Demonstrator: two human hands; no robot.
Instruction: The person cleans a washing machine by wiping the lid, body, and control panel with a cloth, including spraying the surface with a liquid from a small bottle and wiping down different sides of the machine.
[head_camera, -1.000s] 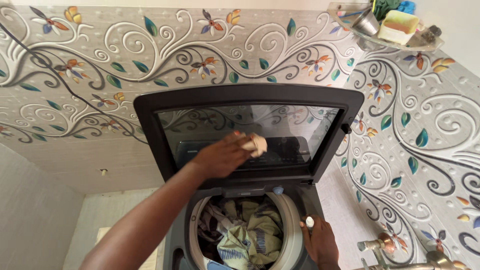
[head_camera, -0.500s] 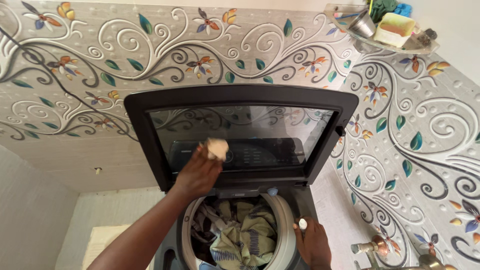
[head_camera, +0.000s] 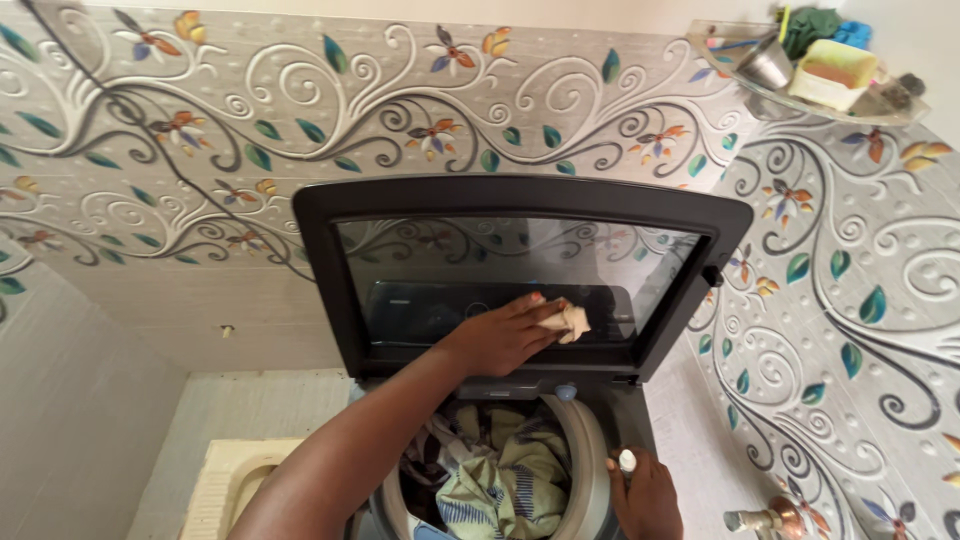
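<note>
Against the raised glass lid (head_camera: 520, 270) of the washing machine, left hand (head_camera: 505, 335) presses a small beige cloth (head_camera: 573, 321), fingers closed on it; right hand (head_camera: 645, 495) grips a white object at the drum rim below. Judgement: overlapping, firm strokes would suit

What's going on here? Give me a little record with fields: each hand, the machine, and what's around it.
left hand: left hand presses a small beige cloth against the raised glass lid
right hand: right hand rests on the washer rim, pinching a small white object
machine: top-loading washer, lid upright
drum: clothes inside
surroundings: floral wall tiles, corner shelf, tap
</note>
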